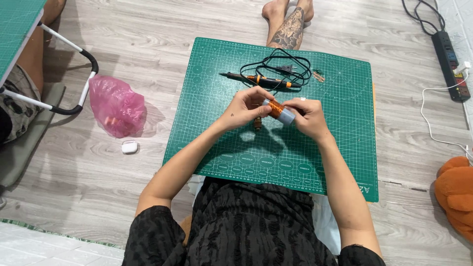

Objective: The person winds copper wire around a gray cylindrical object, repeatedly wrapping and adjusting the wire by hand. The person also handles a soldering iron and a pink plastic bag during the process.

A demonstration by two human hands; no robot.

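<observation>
We work on a green cutting mat (335, 148) laid over grey wood-look flooring (148, 44). Our left hand (245, 107) and right hand (306, 116) pinch a copper-wound spool (279, 111) together.

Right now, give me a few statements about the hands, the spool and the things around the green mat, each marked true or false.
1. Both hands, left hand and right hand, hold the small grey spool of copper-coloured wire. True.
2. The black and orange soldering iron lies in the person's lap. False: it lies on the green cutting mat, beyond the hands.
3. A pink plastic bag lies on the wooden floor left of the mat. True.
4. The small white case sits on the mat. False: it is on the floor, beside the bag.
5. The black power strip lies at far right. True.
</observation>
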